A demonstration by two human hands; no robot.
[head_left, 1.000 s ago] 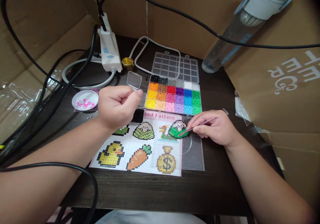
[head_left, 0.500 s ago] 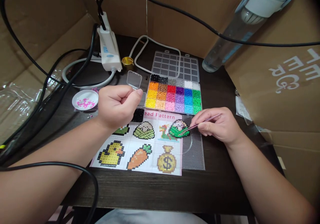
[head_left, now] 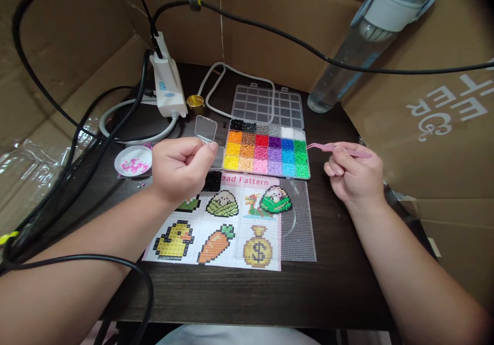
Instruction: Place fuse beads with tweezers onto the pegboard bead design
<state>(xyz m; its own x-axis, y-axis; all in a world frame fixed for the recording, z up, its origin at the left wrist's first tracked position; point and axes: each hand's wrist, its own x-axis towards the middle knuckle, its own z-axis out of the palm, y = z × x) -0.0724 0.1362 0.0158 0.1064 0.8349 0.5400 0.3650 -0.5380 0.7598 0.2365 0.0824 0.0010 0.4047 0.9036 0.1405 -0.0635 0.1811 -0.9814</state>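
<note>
Pink tweezers (head_left: 353,151) lie in the grip of my right hand (head_left: 357,173), their tips at the right edge of the bead box (head_left: 266,174), beside its green compartments. My left hand (head_left: 181,167) is closed in a fist above the left part of the pattern sheet (head_left: 185,269); whatever its fingers hold, if anything, is hidden. A green, white and black bead figure (head_left: 276,200) sits on the clear pegboard (head_left: 303,232), which overlaps the sheet's right side. Under my left fist shows a small case of black beads (head_left: 213,181), partly covered.
Left of my fist stands a white dish (head_left: 120,166) of pink and white beads. Behind are a power strip (head_left: 169,88), a yellow round container (head_left: 195,102) and a leaning water bottle (head_left: 343,62). Black cables (head_left: 270,26) cross overhead; cardboard walls (head_left: 436,170) close in the sides.
My right hand has moved the tweezers from the bead figure up and right to the box's right edge. The left fist keeps its place over the sheet. The view has shifted slightly.
</note>
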